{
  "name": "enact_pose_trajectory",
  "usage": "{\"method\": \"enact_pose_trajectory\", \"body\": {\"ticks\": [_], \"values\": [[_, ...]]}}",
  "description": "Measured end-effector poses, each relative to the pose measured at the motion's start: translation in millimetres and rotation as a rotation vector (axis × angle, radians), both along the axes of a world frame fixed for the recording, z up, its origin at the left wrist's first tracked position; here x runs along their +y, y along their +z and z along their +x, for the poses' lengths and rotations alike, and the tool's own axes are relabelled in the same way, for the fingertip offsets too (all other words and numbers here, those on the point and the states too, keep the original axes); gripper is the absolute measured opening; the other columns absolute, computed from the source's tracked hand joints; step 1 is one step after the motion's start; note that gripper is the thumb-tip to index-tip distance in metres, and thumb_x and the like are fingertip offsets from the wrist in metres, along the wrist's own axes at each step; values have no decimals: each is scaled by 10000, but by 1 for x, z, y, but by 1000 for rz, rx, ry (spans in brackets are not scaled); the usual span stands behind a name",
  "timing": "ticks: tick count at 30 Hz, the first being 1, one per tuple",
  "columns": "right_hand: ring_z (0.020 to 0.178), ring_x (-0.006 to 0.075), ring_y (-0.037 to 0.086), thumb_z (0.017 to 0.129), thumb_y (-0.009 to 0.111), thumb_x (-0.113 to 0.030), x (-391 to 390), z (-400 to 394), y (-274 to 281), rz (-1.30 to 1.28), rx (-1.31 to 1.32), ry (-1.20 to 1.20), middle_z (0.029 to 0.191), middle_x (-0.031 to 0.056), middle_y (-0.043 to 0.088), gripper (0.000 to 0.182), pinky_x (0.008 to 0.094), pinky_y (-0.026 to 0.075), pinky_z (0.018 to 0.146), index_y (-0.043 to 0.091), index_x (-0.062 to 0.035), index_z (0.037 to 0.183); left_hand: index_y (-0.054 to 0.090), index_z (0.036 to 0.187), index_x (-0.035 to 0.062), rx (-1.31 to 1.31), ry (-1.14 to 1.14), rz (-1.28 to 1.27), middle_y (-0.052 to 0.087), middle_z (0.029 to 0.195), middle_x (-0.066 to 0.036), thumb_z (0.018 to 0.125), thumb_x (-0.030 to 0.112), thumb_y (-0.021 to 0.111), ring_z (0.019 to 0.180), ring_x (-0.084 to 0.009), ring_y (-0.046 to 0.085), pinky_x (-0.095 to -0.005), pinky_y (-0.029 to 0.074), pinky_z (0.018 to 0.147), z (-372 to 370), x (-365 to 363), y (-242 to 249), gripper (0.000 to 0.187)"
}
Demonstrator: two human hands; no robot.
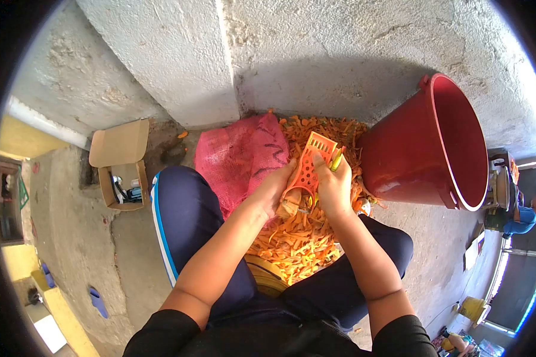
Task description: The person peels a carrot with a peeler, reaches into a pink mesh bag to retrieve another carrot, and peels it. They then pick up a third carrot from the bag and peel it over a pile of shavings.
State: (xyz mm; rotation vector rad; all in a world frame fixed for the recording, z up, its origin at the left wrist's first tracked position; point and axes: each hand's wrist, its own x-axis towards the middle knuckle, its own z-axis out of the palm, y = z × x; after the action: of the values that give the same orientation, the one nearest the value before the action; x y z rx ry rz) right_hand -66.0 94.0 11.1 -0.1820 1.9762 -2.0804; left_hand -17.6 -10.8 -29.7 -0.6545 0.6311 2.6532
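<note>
My left hand point(278, 189) is closed on the lower left edge of an orange perforated plastic piece point(307, 169), which has round holes and a slotted end. My right hand point(335, 185) is wrapped round a yellow-green handled tool point(337, 159), which looks like a peeler; its thumb presses on the orange plastic. A brownish-orange chunk point(289, 205) shows at the plastic's lower end, beside my left fingers. Below both hands spreads a heap of orange peelings point(304, 250). A pink mesh sack point(238, 157) lies left of them.
Close on the right, a large dark red bucket point(399, 152) leans tilted near the wall point(333, 53). An open cardboard box point(120, 178) with small items stands at left. A yellowish container rim point(265, 273) shows between my legs. Blue slippers point(98, 301) lie on the floor; a person point(521, 220) is far right.
</note>
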Motion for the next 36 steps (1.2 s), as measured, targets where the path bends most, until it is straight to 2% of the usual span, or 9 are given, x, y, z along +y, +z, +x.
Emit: {"method": "enact_pose_trajectory", "body": {"ticks": [11, 15, 17, 19, 21, 25, 30, 32, 36], "values": [[690, 90, 539, 842, 457, -81, -2, -1, 1, -52, -32, -73, 820, 47, 581, 168, 232, 444, 616, 525, -1, 973, 478, 1035, 65, 39, 83, -89, 575, 816, -61, 895, 367, 286, 633, -162, 573, -291, 490, 494, -2, 5, 24, 384], [636, 66, 498, 839, 471, -117, 0, -3, 14, 98, 58, 55, 773, 24, 564, 157, 213, 415, 568, 537, 1, 919, 477, 1028, 68, 116, -149, -199, 564, 776, -61, 892, 356, 280, 607, -157, 564, -287, 481, 475, -1, 2, 4, 376], [590, 54, 463, 829, 486, -104, 0, -4, 7, 145, 77, -35, 689, -5, 522, 95, 205, 395, 528, 530, -21, 846, 476, 1028, 73, 148, -186, -291, 554, 753, -63, 889, 360, 277, 594, -158, 558, -289, 474, 460, -2, 1, -22, 376], [572, 53, 453, 827, 490, -92, 10, -19, -21, 255, 145, -169, 651, -17, 498, 65, 208, 393, 506, 522, -38, 807, 475, 1028, 77, 133, -237, -354, 542, 739, -57, 888, 367, 287, 591, -160, 552, -283, 467, 457, 6, -2, -8, 372], [630, 102, 530, 824, 479, -57, 34, -62, -6, -31, -37, -459, 731, 35, 560, 108, 240, 446, 577, 534, -7, 902, 468, 1036, 88, 215, -233, -267, 526, 730, -42, 884, 372, 314, 583, -170, 546, -278, 453, 430, 20, 5, 17, 357], [651, 104, 541, 831, 499, -85, 60, -81, 21, -299, 46, -472, 788, 34, 563, 135, 260, 458, 588, 532, -12, 940, 454, 1067, 97, 82, -96, -210, 536, 778, -25, 867, 373, 367, 569, -136, 541, -269, 458, 407, 22, 7, 30, 351], [642, 86, 516, 818, 526, -116, 59, -72, 10, -318, 20, -381, 747, 10, 547, 93, 235, 424, 571, 533, -31, 856, 449, 1071, 93, 32, -106, 4, 546, 859, -51, 859, 346, 394, 599, -153, 555, -285, 493, 426, 16, -5, 15, 335], [593, 59, 455, 808, 538, -124, 49, -53, 3, -127, 16, -213, 706, -25, 498, 79, 224, 391, 533, 506, -54, 792, 452, 1068, 95, -9, -58, -5, 545, 872, -57, 865, 348, 372, 605, -163, 563, -289, 496, 422, 15, -2, 16, 334], [690, 50, 461, 839, 500, -136, 12, -12, 10, -4, 72, -17, 795, -20, 530, 158, 199, 386, 633, 526, -30, 952, 465, 1045, 83, 26, -106, 22, 561, 858, -73, 871, 346, 331, 602, -194, 579, -297, 494, 412, 13, -1, 5, 343]]}}
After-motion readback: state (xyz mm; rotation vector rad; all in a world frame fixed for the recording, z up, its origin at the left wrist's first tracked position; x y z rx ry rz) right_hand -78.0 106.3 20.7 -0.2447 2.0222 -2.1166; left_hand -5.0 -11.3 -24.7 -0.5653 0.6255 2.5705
